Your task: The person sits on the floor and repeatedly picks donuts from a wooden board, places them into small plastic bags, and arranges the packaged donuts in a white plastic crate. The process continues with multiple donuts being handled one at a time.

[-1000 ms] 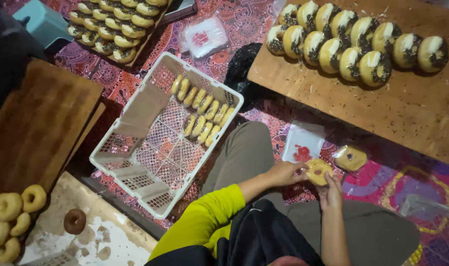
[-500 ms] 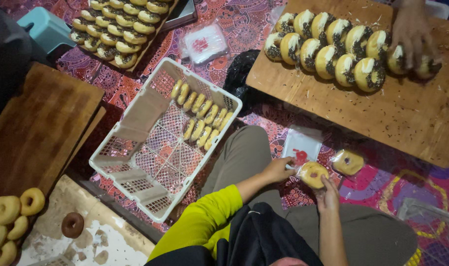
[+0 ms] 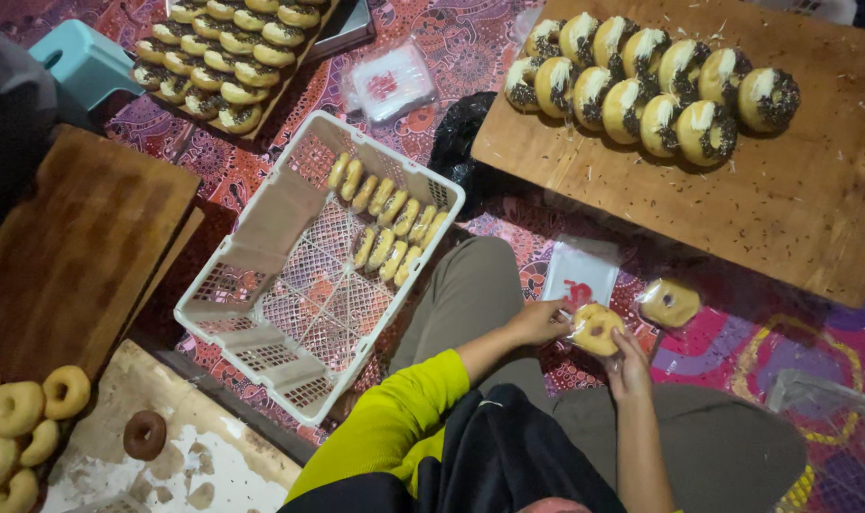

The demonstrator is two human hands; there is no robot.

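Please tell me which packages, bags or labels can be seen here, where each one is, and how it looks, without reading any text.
Clear bag: between left hand and right hand, around a yellow donut.
Bagged donut: on the patterned mat, right of the hands, clear wrap.
Flat bag stack: beside the knee, white with a red mark.
Second bag stack: above the white crate, clear with a red mark.
Loose clear plastic: lower right.

You are sitting on the floor of a home doughnut workroom, not a fitted bakery. A patterned red floor covering (image 3: 451, 66) lies under everything. Low wooden boards (image 3: 793, 199) carry rows of iced doughnuts (image 3: 651, 81) at far right, a white plastic crate (image 3: 262, 237) holds wrapped ones in the middle, and plain doughnuts (image 3: 15, 427) sit near left.
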